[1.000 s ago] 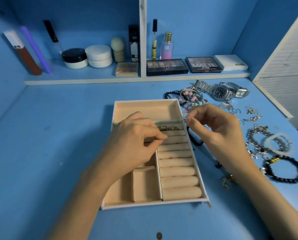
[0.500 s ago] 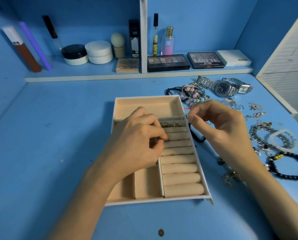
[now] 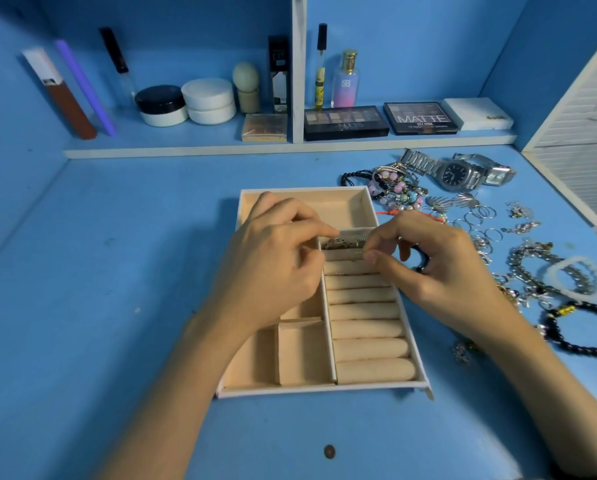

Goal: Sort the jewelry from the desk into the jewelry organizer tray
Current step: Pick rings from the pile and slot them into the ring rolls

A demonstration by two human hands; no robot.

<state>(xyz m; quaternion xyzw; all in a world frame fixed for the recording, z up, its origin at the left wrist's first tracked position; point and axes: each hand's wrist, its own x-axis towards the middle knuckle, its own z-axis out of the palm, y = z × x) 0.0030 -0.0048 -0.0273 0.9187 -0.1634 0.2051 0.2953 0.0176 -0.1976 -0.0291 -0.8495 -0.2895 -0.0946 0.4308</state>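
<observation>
Jewelry tray [image 3: 321, 388] at centre of frame, flat on blue desk [image 3: 117, 306], just beyond a small brown spot [image 3: 329, 451] at bottom centre. Cream lining; right half filled with padded rolls [image 3: 369, 330], left half split into open compartments, one wide compartment across the far end.

Forearms entering from the lower corners, both hands over the tray's middle. Left hand [image 3: 272, 258]: fingers curled, forefinger and thumb tips brought together at the far end of the rolls; cannot tell whether anything sits between them. Right hand [image 3: 428, 268]: thumb and forefinger pinching a thin metal piece [image 3: 359, 252], too small to identify, just above the second roll from the far end. Between the two hands, wedged in the farthest slot, a few small metal pieces [image 3: 342, 243].

Remaining jewelry loose on the desk at right of frame. Nearest, a black bead bracelet [image 3: 565, 310] at the right edge. Further up, a white bracelet [image 3: 551, 275] lying over a silver chain bracelet [image 3: 522, 268]. Then thin rings [image 3: 477, 216] and a red cord [image 3: 394, 213] just beside the tray's right wall. Pink beaded bracelets [image 3: 394, 188] off the tray's far right corner, two watches [image 3: 458, 173] beyond them.

Farthest, along the shelf across the upper frame: two eyeshadow palettes [image 3: 345, 121], a white box [image 3: 477, 114], a perfume bottle [image 3: 345, 81], two jars [image 3: 208, 100], tubes [image 3: 65, 95] leaning at upper left.
</observation>
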